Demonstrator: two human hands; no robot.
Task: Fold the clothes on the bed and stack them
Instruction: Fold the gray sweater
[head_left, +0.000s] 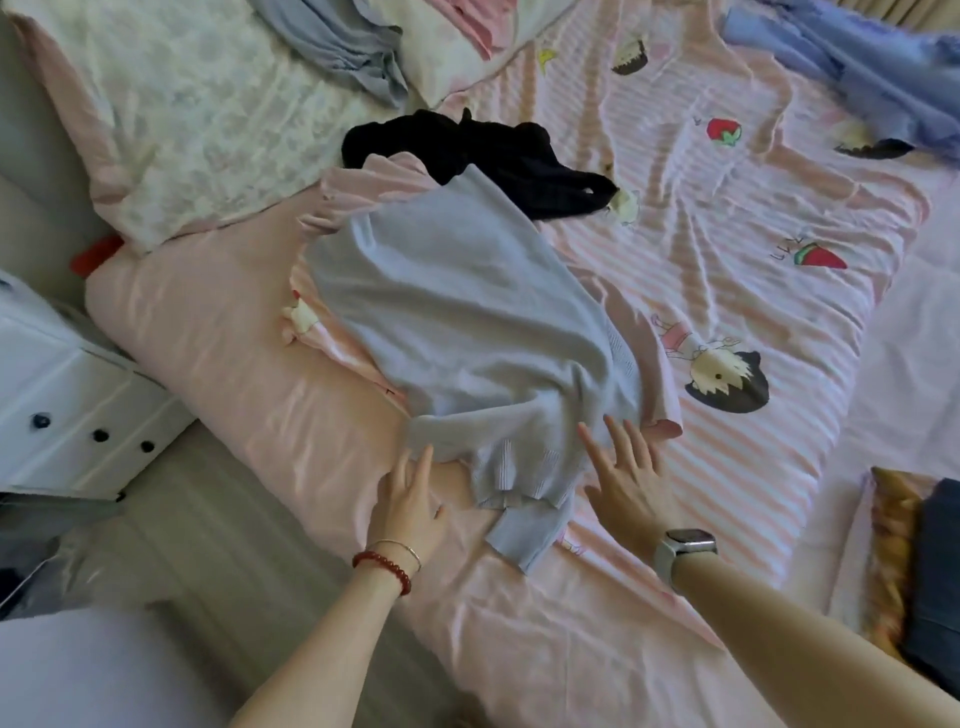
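Pale blue top lies on the bed sheet, just ahead of both your hands, long axis running away from you and leftward toward the black garment. Your left hand is flat, fingers spread, touching its near-left hem; your right hand likewise, at the near-right edge. Neither grips anything. Both about equally near. Small scribble by a strawberry print; unreadable.
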